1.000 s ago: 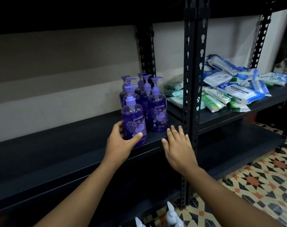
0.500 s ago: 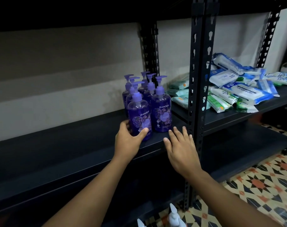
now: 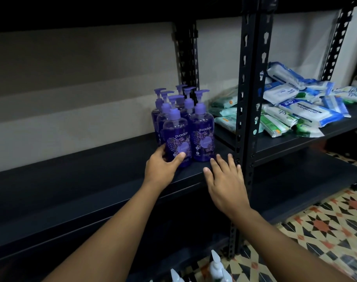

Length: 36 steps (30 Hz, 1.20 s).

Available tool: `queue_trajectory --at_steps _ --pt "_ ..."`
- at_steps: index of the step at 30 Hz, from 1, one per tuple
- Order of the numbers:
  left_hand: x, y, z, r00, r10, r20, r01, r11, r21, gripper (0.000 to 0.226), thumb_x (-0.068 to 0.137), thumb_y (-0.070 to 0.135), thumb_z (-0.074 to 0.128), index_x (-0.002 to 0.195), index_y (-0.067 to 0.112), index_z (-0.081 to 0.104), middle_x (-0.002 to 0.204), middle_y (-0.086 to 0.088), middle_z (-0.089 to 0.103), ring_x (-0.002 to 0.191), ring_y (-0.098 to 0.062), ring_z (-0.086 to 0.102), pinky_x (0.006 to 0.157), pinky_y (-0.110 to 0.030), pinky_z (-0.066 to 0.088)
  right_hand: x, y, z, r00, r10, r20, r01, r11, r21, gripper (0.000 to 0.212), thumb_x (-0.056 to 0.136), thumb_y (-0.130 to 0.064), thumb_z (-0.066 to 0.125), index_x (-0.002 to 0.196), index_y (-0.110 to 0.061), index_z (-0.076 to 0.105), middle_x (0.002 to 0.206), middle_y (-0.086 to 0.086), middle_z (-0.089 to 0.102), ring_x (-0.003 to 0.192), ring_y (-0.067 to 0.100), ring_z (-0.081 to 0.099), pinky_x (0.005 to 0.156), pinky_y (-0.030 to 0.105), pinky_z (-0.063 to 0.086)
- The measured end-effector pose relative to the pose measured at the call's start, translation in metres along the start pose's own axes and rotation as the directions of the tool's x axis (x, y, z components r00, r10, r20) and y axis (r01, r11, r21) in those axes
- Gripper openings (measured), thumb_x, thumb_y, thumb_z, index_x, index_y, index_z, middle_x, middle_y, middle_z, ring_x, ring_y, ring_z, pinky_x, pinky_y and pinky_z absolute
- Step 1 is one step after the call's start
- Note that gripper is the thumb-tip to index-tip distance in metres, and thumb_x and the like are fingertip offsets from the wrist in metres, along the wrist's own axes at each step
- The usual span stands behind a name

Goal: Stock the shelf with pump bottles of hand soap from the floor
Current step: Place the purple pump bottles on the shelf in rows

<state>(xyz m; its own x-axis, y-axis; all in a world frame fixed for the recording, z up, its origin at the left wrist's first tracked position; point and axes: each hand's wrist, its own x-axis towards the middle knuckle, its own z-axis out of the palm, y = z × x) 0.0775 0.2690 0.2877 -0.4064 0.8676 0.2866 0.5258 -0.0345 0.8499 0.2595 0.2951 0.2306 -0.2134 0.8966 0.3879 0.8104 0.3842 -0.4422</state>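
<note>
Head cam view: left hand (image 3: 160, 168) has its fingers and thumb curled round the base of the front purple plastic pump bottle (image 3: 176, 137), which stands upright on the dark metal shelf (image 3: 92, 176), touching the other purple pump bottles (image 3: 202, 133) clustered by the black slotted upright (image 3: 253, 98). Right hand (image 3: 226, 184) hovers flat, fingers spread, holding nothing. White pump tops (image 3: 215, 265) poke up from the patterned tile floor (image 3: 326, 231).

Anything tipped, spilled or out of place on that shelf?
Nothing spilled. The purple pump bottles of hand soap stand upright in a tight cluster on the dark metal shelf. Only the blue, white and green wipe packs in the right bay lie jumbled.
</note>
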Motion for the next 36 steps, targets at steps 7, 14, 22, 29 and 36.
queue_trajectory --at_steps 7,14,22,29,36 --pt "-0.001 0.002 0.001 1.0 -0.025 -0.019 0.026 0.999 0.029 0.069 0.085 0.051 0.074 0.142 0.02 0.05 0.138 0.001 0.06 0.111 -0.01 0.058 0.092 -0.025 0.044 0.001 -0.001 -0.002 1.0 0.001 0.014 -0.001 1.0 0.013 0.058 0.106 -0.052 0.02 0.155 -0.023 0.034 0.166 -0.003 0.021 0.156 0.02 -0.004 0.126 0.046 0.001" --pt "-0.003 0.007 0.003 0.999 -0.041 -0.031 0.042 0.998 0.056 0.067 0.086 0.05 0.073 0.142 0.02 0.051 0.138 0.001 0.061 0.119 -0.015 0.06 0.09 -0.023 0.042 0.001 -0.001 -0.005 0.999 0.006 0.041 -0.006 1.0 0.007 0.058 0.107 -0.051 0.02 0.156 -0.023 0.032 0.167 -0.004 0.019 0.156 0.02 -0.005 0.125 0.047 0.001" --pt "-0.015 0.01 -0.001 0.999 -0.03 -0.012 0.031 0.998 0.055 0.069 0.085 0.046 0.077 0.141 0.016 0.051 0.136 0.002 0.062 0.109 -0.004 0.055 0.092 -0.021 0.043 -0.002 -0.001 -0.01 0.996 0.014 0.088 -0.018 0.999 0.047 0.062 0.105 -0.056 0.021 0.157 -0.024 0.029 0.168 -0.007 0.014 0.155 0.016 -0.01 0.124 0.052 -0.001" --pt "-0.051 0.005 -0.017 0.998 -0.057 0.012 0.057 0.998 -0.022 0.085 0.081 0.054 0.076 0.149 0.017 0.042 0.148 0.001 0.051 0.128 -0.01 0.053 0.106 -0.029 0.046 -0.023 -0.004 -0.027 0.999 0.007 0.051 -0.018 0.975 0.22 0.058 0.102 -0.058 0.035 0.149 -0.026 0.045 0.162 -0.007 0.031 0.154 0.014 0.01 0.124 0.046 0.013" --pt "-0.123 0.001 -0.049 0.997 -0.052 0.054 0.06 0.986 -0.157 0.037 0.087 0.04 0.076 0.119 0.026 0.064 0.116 0.012 0.069 0.099 0.005 0.066 0.081 -0.012 0.052 -0.065 -0.017 -0.053 0.994 -0.029 0.104 -0.015 0.916 0.4 0.039 0.099 -0.058 0.046 0.117 -0.031 0.067 0.113 -0.019 0.059 0.108 0.002 0.057 0.093 0.028 0.047"
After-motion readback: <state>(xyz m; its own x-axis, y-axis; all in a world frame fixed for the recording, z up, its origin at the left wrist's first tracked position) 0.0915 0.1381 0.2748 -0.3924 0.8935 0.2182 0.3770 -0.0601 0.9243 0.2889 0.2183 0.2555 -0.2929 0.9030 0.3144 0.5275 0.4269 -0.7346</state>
